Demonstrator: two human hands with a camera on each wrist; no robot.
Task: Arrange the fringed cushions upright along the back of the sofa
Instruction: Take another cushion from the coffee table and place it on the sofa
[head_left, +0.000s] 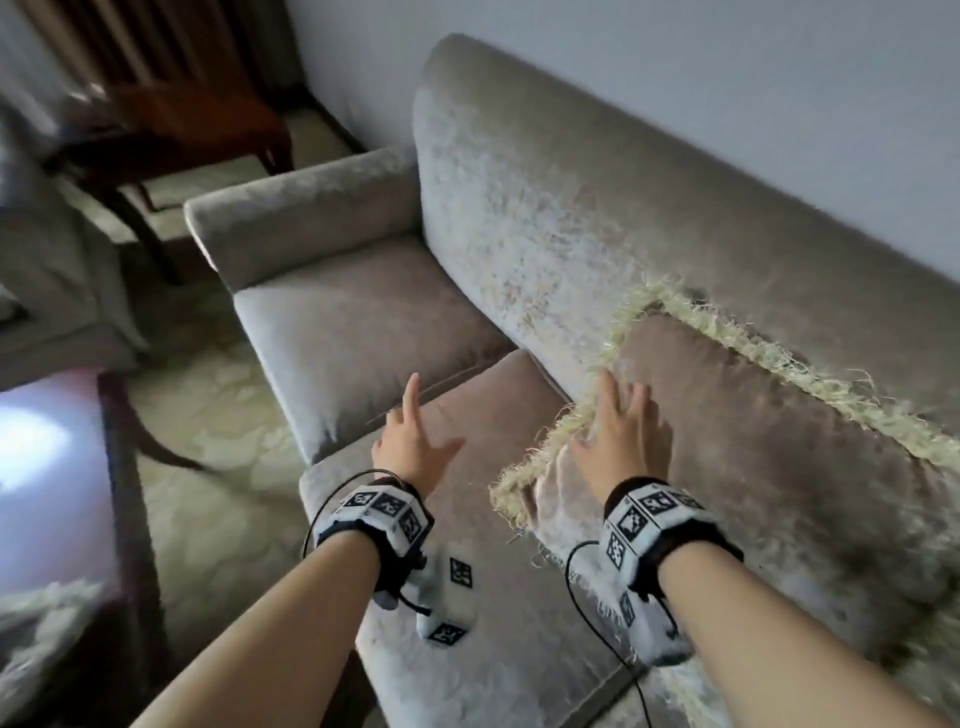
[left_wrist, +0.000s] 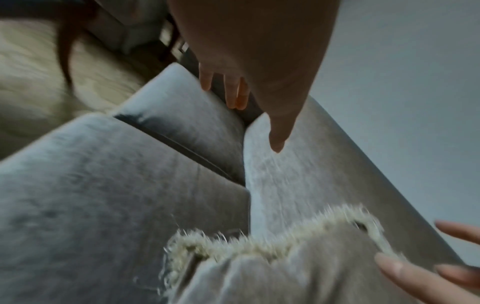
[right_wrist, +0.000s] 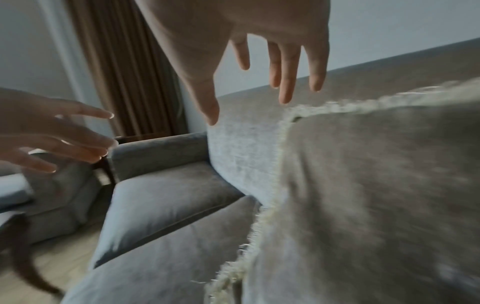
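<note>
With both the left hand (head_left: 415, 441) and right hand (head_left: 626, 431) spread wide and empty, grip the fringed cushion (head_left: 779, 441) by its side edges and stand it flush against the sofa back (head_left: 545, 208).

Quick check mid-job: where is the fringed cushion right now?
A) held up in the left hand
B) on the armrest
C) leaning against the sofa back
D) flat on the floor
C: the fringed cushion leans against the sofa back, with the right hand open at its face.
</note>
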